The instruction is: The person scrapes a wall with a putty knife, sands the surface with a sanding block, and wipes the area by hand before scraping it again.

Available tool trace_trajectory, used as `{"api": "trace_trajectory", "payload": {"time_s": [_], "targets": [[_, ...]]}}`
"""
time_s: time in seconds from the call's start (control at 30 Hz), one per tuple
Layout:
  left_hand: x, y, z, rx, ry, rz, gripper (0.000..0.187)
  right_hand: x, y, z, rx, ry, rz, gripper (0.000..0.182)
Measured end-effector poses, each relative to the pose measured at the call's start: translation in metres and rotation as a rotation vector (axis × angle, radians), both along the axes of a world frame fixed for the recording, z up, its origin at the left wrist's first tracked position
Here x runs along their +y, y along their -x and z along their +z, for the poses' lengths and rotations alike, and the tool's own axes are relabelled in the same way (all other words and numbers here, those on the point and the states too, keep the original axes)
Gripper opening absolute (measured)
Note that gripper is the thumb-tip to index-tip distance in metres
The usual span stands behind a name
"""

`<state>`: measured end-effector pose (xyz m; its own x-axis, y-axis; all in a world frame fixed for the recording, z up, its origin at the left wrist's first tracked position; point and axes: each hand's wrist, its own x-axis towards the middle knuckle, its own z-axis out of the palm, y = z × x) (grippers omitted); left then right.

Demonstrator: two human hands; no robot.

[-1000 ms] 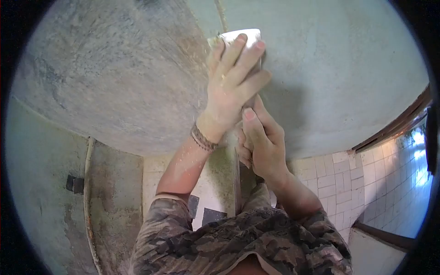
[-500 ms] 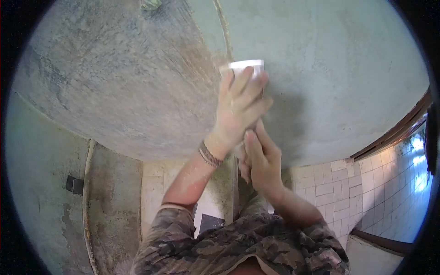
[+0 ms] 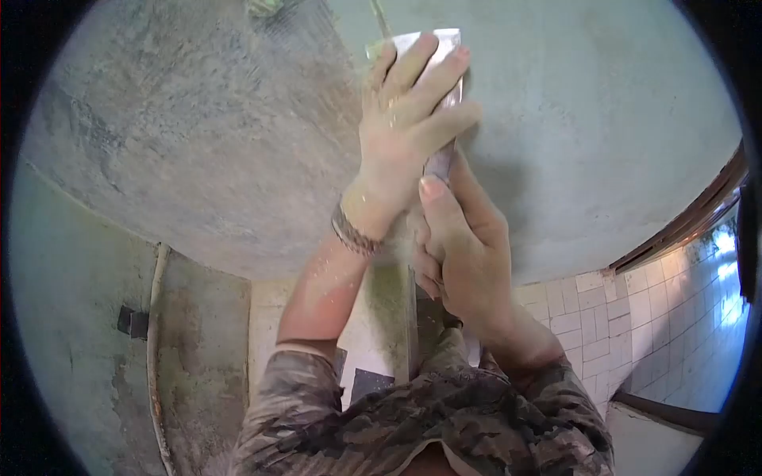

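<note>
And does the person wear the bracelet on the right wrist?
No, the bracelet is around the left wrist, just below the left hand, and the right hand has none at its visible wrist.

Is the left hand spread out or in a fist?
Spread out: the left hand lies over the shiny tool, with gaps between its fingers.

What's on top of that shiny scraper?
Your left hand, fingers spread, covers most of the scraper. The blade's far edge and bits between fingers show; the metal beneath the palm is hidden.
</note>
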<state>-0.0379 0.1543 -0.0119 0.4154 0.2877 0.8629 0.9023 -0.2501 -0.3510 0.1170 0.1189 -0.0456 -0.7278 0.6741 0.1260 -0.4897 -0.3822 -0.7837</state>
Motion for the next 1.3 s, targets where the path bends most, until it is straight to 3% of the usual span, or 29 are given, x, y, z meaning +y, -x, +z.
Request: {"api": "trace_trajectory", "payload": {"time_s": [0.07, 0.17, 0.23, 0.37, 0.43, 0.5, 0.6, 0.7, 0.77, 0.83, 0.93, 1.03, 1.1, 1.3], "targets": [[-0.005, 0.002, -0.001, -0.009, 0.054, 0.013, 0.017, 0.004, 0.003, 0.011, 0.051, -0.038, 0.029, 0.053], [-0.011, -0.001, -0.028, 0.003, 0.113, 0.069, 0.012, 0.004, 0.003, -0.029, 0.048, -0.076, 0.030, 0.054], [-0.005, -0.004, -0.045, -0.062, 0.082, 0.010, 0.009, 0.006, 0.002, -0.051, 0.245, 0.046, 0.125, 0.056], [0.002, -0.002, 0.016, -0.016, 0.004, -0.028, 0.008, 0.014, 0.005, 0.003, 0.267, 0.128, 0.200, 0.058], [0.000, 0.001, 0.014, 0.010, -0.008, -0.043, 0.009, 0.013, 0.007, 0.010, 0.319, 0.188, 0.230, 0.058], [-0.007, 0.001, -0.012, 0.015, 0.106, 0.062, 0.011, 0.010, 0.002, -0.021, 0.275, 0.189, 0.244, 0.057], [-0.004, 0.004, -0.030, -0.009, 0.064, 0.002, 0.011, 0.011, 0.001, -0.016, 0.185, 0.176, 0.223, 0.056], [0.000, 0.002, 0.021, -0.019, 0.019, -0.051, 0.011, 0.002, 0.003, 0.023, 0.156, 0.173, 0.161, 0.055], [-0.003, 0.004, 0.020, 0.011, -0.016, -0.004, 0.012, 0.002, 0.007, 0.026, 0.183, 0.151, 0.145, 0.054], [-0.009, 0.007, 0.002, 0.016, 0.135, 0.065, 0.012, 0.003, 0.008, 0.003, 0.204, 0.123, 0.156, 0.053], [0.000, 0.010, -0.016, 0.033, 0.072, 0.060, 0.010, 0.001, 0.001, -0.012, 0.126, 0.129, 0.156, 0.053], [0.000, 0.003, 0.022, -0.011, 0.080, 0.057, 0.008, 0.005, 0.007, 0.034, 0.150, 0.080, 0.137, 0.057], [0.005, 0.006, 0.042, -0.007, -0.079, -0.103, 0.008, 0.001, 0.011, 0.039, 0.183, 0.067, 0.124, 0.057], [0.000, 0.003, -0.001, -0.025, 0.083, 0.031, 0.010, 0.002, 0.003, 0.024, 0.144, 0.136, 0.119, 0.049]]}}
